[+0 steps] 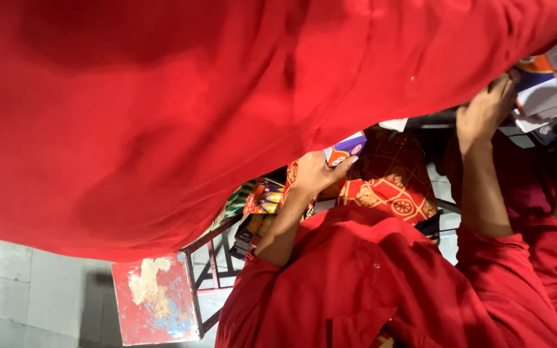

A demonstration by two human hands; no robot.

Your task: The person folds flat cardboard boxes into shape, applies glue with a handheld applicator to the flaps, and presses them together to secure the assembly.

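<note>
My left hand (314, 174) sits just below frame centre, fingers pinched round a small purple-and-orange carton (345, 149) that juts out toward two o'clock under the big red cloth (162, 109). I judge the carton light, stiff-walled and easily dented, best held across its flat faces rather than its corners. My right hand (485, 109) is up at two o'clock, fingers curled against stacked boxes (549, 84); what it grips I cannot tell.
</note>
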